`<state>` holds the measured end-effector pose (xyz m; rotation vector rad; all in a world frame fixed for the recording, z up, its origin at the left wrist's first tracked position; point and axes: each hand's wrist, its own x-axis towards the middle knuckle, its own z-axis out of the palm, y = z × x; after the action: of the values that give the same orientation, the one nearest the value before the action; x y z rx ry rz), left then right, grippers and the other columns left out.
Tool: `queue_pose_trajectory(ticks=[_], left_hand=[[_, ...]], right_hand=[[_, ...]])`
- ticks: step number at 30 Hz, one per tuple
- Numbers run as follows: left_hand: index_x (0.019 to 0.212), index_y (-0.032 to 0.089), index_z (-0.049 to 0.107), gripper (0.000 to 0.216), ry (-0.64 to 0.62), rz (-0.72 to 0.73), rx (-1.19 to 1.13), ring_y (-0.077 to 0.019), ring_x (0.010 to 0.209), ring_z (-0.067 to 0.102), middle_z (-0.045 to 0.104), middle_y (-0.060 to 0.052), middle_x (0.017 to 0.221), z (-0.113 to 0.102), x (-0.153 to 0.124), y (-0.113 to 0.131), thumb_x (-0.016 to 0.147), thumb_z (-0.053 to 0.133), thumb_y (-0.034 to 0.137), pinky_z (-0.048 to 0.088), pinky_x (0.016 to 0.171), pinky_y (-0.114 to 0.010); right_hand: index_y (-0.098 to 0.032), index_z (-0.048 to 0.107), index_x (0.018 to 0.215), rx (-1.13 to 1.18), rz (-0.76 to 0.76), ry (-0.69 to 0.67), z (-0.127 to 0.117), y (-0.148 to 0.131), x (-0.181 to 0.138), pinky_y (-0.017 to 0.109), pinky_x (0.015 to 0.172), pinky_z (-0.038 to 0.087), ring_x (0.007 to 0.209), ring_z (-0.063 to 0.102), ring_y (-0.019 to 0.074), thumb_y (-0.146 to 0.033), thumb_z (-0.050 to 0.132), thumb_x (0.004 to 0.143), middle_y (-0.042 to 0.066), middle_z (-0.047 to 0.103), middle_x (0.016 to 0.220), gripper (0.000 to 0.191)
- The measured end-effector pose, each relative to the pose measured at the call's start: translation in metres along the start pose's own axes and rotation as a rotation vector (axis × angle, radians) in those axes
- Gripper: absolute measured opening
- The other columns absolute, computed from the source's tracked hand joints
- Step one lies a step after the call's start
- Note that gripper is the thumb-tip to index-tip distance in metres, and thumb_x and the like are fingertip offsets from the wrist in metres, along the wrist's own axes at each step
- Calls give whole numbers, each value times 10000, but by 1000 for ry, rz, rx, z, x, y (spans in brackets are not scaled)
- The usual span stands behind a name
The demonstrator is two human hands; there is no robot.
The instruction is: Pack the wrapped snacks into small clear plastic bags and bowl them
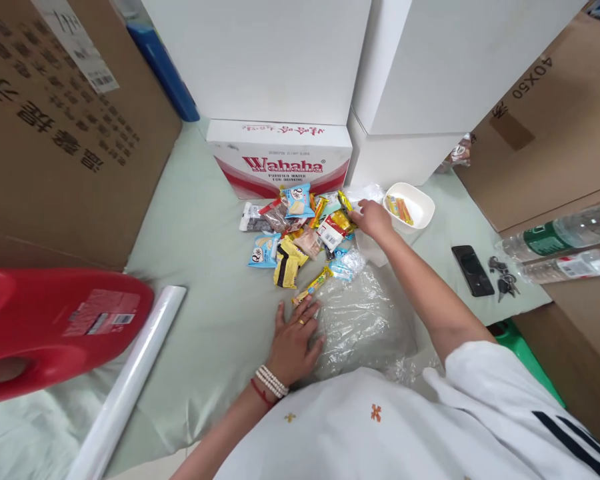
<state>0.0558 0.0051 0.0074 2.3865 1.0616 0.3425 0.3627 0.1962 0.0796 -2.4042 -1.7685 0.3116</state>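
Note:
A heap of small wrapped snacks (pixel 300 233) lies on the pale green cloth (pixel 200 253) in front of a Wahaha water carton (pixel 280 160). My right hand (pixel 373 219) reaches to the heap's right edge, its fingers closed on a yellow wrapped snack (pixel 345 202), beside a white bowl (pixel 420 203) that holds a few snacks. My left hand (pixel 295 340) lies flat with fingers spread on the cloth, touching the edge of a clear plastic bag (pixel 365 320). A yellow stick snack (pixel 314 285) lies just beyond its fingertips.
Cardboard boxes (pixel 55 127) stand at left and right, white boxes (pixel 430 73) behind. A red stool (pixel 50 320) and a roll of clear film (pixel 130 380) lie at left. A black phone (pixel 473 270), keys (pixel 503 280) and two water bottles (pixel 560 240) are at right.

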Motion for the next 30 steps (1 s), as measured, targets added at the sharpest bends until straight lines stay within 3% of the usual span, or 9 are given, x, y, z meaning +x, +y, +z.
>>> queue_pose_trajectory(ticks=[3,6,11,14,16,19,23,26,30], left_hand=[[950,232,664,180,-22,-5,-7,-322,1538,381,576,-118,1536,0,-2,-2,807,569,180,37,1256,-718],[965,234,647,287,-36,-3,-22,-299,1548,367,573,-122,1539,1,-4,-5,727,538,117,12,1262,-706],[946,230,641,297,-27,26,-47,-291,1540,382,584,-124,1528,0,-3,-8,704,528,99,32,1269,-689],[944,232,652,287,-15,20,-43,-293,1511,426,601,-114,1512,-2,-2,-6,717,532,103,46,1274,-684],[938,234,650,284,-19,12,-51,-284,1501,442,610,-106,1504,-2,-2,-5,718,530,101,52,1277,-677],[934,234,642,277,-16,-1,-70,-269,1497,448,614,-101,1501,-2,-2,-5,725,526,95,67,1279,-667],[927,234,636,252,-1,2,-104,-269,1489,459,622,-106,1491,-2,-2,-6,744,527,100,58,1277,-670],[925,233,634,244,5,5,-122,-266,1479,473,628,-112,1483,-2,-1,-7,754,524,98,50,1276,-670],[943,232,640,246,5,2,-118,-265,1481,473,626,-108,1486,-1,-2,-7,774,514,105,24,1283,-661]], right_hand=[[-122,700,1239,-100,53,-150,5,-24,28,343,833,507,1079,677,306,-467,643,935,186,714,1225,464],[-141,728,1202,-175,39,-109,-17,-16,31,341,833,494,1063,673,302,-383,663,917,170,722,1186,380],[-210,701,1270,-291,-526,4,-44,-28,27,341,854,457,1149,611,298,-260,603,933,112,665,1295,354],[-187,699,1266,-381,-825,-111,-22,-61,32,348,865,437,1187,577,297,-179,481,984,123,659,1309,357],[-145,698,1262,-451,-871,-178,-4,-79,36,368,878,431,1169,579,303,-151,419,1004,156,667,1288,380],[-105,706,1239,-504,-791,-190,4,-83,40,390,905,431,1174,574,327,-182,501,975,200,672,1274,343],[-130,743,1167,-419,-595,-210,-21,-59,54,348,868,454,1114,618,328,-310,719,847,156,721,1184,368],[-125,751,1152,-224,-370,-233,-33,-48,69,301,809,473,992,674,273,-393,648,902,103,742,1082,380],[-103,743,1180,-103,-155,-161,-3,-74,74,314,808,518,1019,702,292,-423,652,904,152,742,1135,432]])
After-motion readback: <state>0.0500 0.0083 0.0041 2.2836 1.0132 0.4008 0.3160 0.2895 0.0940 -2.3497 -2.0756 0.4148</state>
